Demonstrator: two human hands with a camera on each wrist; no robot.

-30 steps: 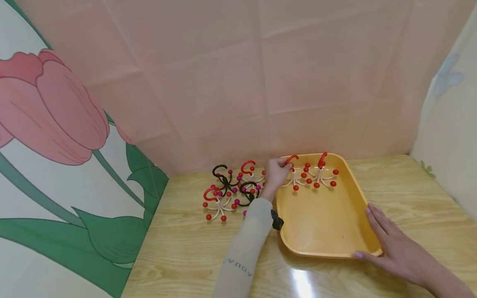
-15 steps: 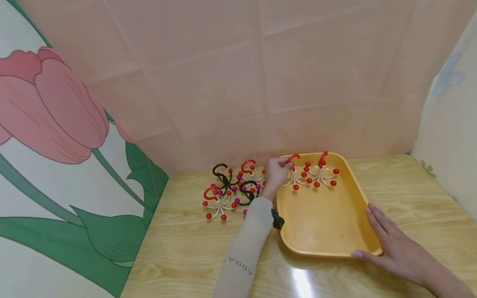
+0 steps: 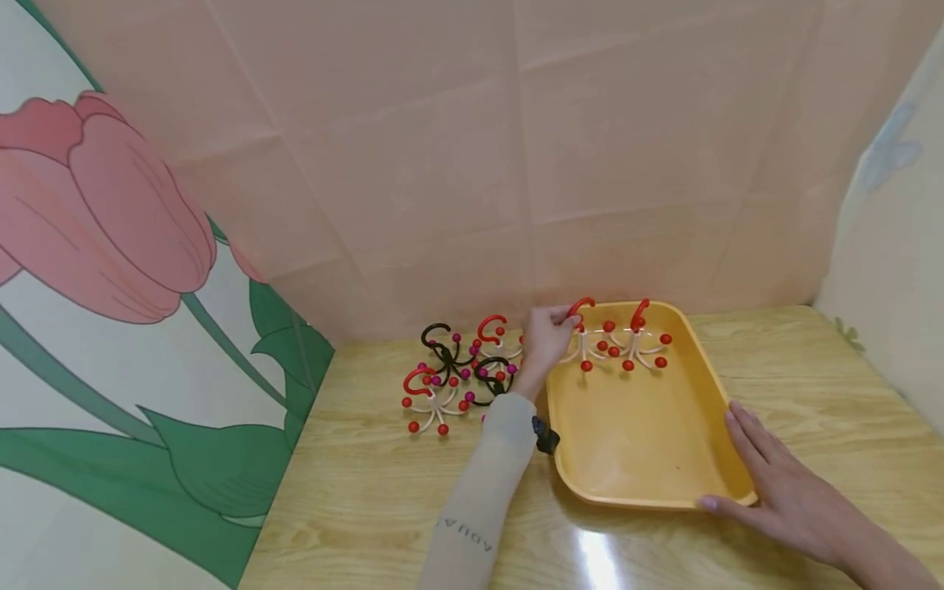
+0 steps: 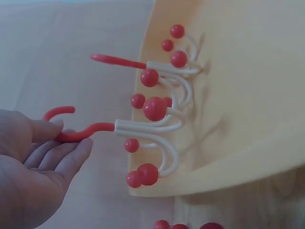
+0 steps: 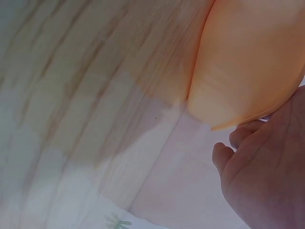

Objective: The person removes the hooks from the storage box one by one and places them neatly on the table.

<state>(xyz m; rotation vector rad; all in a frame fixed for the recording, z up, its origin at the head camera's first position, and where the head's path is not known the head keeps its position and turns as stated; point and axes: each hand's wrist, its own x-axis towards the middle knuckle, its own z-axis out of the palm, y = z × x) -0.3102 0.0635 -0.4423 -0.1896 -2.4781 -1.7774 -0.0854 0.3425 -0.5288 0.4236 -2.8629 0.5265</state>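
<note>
My left hand (image 3: 546,344) pinches the red hook of a white multi-arm hanger (image 4: 143,126) with red ball tips, over the back left part of the yellow tray (image 3: 649,442). The hanger is upright, hook on top. Beside it in the tray stands a second white hanger (image 3: 636,351) with a red hook, their balls close together. My right hand (image 3: 785,483) rests on the tray's near right corner, fingers fairly straight along the right rim and thumb at the near rim. In the right wrist view the right hand (image 5: 267,167) is at the tray's side.
Left of the tray several hangers crowd together on the wooden table (image 3: 369,492): black hangers (image 3: 446,358) with purple balls and white hangers (image 3: 433,403) with red balls. My left forearm partly hides them. A pink cloth backdrop (image 3: 442,164) rises behind the table.
The left hand and its pinched hanger have risen slightly. The right hand, the tray and the other hangers stay where they were.
</note>
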